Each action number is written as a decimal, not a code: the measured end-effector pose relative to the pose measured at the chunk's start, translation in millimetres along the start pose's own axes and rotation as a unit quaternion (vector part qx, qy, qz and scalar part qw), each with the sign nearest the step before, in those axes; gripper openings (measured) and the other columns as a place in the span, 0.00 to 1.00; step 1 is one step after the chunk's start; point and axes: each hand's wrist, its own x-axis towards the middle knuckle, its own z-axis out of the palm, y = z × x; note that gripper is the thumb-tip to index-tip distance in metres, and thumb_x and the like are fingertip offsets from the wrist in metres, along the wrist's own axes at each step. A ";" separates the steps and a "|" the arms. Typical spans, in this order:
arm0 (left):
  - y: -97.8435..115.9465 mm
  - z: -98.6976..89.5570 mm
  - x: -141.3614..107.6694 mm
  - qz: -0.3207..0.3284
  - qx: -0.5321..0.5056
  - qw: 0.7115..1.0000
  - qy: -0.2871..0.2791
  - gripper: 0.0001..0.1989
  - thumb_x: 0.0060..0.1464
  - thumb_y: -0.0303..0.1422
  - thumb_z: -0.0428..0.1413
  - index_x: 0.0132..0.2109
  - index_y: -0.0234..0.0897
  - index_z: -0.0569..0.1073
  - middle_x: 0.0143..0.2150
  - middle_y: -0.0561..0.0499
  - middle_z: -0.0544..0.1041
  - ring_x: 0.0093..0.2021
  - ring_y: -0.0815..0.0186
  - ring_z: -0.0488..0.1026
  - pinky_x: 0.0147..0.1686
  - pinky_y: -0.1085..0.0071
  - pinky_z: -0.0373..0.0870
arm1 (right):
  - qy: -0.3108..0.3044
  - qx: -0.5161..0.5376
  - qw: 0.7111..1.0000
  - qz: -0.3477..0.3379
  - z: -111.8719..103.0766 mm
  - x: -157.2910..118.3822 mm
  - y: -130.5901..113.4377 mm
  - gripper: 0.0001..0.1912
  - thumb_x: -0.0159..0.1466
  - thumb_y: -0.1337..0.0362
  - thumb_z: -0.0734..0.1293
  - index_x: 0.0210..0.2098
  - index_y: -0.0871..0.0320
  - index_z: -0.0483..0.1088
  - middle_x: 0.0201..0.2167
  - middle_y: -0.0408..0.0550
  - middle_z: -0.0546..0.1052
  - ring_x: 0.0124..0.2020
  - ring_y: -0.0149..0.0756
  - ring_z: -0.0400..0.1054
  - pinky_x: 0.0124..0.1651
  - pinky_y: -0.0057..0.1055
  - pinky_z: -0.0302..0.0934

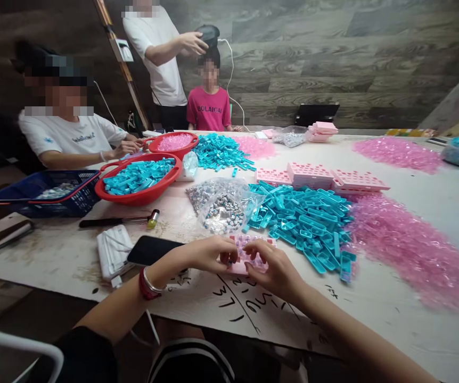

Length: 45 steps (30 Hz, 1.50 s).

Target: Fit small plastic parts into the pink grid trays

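Observation:
A small pink tray-like block (240, 267) with rows of holes or small pieces lies on the table in front of me. My left hand (213, 254) is at its left side, fingers curled down and pinched together over it; whatever they hold is too small to make out. Over the block's right part is my right hand (275, 266), its thumb and bent forefinger apart, with nothing visible between them. Just behind the block sits a clear plastic bag (225, 210) of small metallic pieces. A heap of blue-green plastic parts (305, 221) spreads behind my right hand.
Pink translucent pieces (409, 250) lie heaped at right, beside stacked pink blocks (311, 173). A black phone (153, 250), white power bank (113, 252) and hammer (152, 219) lie left. Beyond are a red basin (137, 199), blue basket (54, 197) and several people.

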 end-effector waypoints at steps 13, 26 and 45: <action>3.0 12.6 6.5 -0.094 0.006 0.993 0.075 0.03 0.47 0.23 0.58 0.31 0.33 0.72 0.27 0.55 0.69 0.27 0.73 0.64 0.27 0.77 0.58 | -0.038 -0.156 0.986 -0.049 1.9 -1.6 3.1 0.08 0.58 0.73 0.61 0.37 0.59 0.67 0.35 0.51 0.73 0.33 0.39 0.67 0.32 0.32 0.60; -1.4 10.2 5.7 -0.067 -0.007 0.995 0.070 0.05 0.51 0.30 0.59 0.29 0.32 0.75 0.30 0.50 0.75 0.30 0.71 0.69 0.31 0.76 0.63 | -0.070 -0.130 0.988 -0.034 -2.3 3.4 6.6 0.05 0.57 0.73 0.64 0.27 0.57 0.66 0.27 0.47 0.72 0.34 0.39 0.61 0.34 0.32 0.58; -3.9 14.0 6.8 -0.052 0.011 0.995 0.079 0.05 0.52 0.27 0.56 0.32 0.34 0.78 0.31 0.49 0.78 0.31 0.69 0.72 0.34 0.74 0.66 | -0.075 -0.140 0.987 -0.035 -2.6 4.5 5.7 0.05 0.57 0.74 0.63 0.28 0.57 0.65 0.27 0.47 0.71 0.34 0.39 0.61 0.34 0.32 0.58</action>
